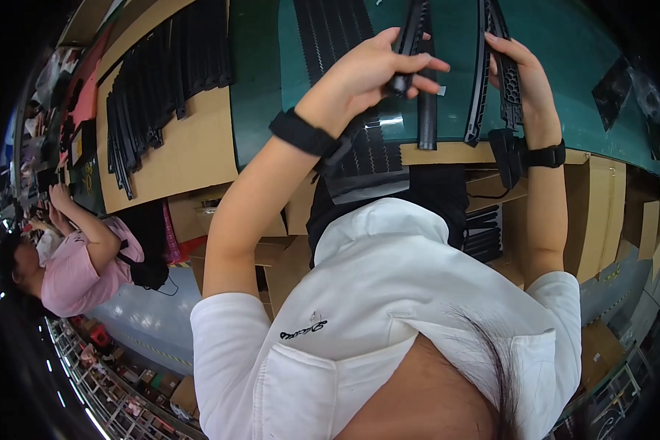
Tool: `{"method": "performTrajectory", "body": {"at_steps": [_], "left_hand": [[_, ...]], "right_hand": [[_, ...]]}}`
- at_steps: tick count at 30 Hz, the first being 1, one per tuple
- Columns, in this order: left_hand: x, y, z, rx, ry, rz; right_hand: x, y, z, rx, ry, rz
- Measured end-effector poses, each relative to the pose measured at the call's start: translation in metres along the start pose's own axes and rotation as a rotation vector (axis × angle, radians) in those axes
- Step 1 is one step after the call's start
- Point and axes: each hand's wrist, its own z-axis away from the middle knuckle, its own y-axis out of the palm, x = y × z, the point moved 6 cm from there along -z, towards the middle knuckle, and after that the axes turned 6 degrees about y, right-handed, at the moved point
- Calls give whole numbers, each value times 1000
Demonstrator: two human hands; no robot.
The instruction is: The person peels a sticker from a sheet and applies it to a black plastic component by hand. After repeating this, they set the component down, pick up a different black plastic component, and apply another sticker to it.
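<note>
While both my arms reach out toward the far side of the scene, my left hand (367, 73) is clenched around a long, narrow black plastic strip (422, 88), thumb and fingers wrapped about it partway along its length. That strip runs from the far edge toward me and hangs just above the green work mat (565, 66). My right hand (524, 77) grasps a second black strip (484, 73), a curved one with a honeycomb-patterned section beside my palm; my fingers close over it near its middle. The two strips lie near each other, apart, roughly side by side, between my hands. Each of my wrists wears a black band.

On the mat, left of my left hand, lie rows of flat black toothed pieces (330, 29). Further left, a cardboard sheet (191, 147) bears a heap of more black strips (158, 88). Cardboard boxes (601, 213) stand near me on the right. At the far left, another person in a pink shirt (73, 271) is at work.
</note>
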Motion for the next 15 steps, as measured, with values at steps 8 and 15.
{"method": "performTrajectory", "body": {"at_steps": [8, 15], "left_hand": [[0, 32, 53, -16, -96, 7], [2, 7, 91, -84, -214, 138]], "right_hand": [[-12, 7, -9, -106, -111, 69], [13, 14, -3, -63, -462, 325]]}}
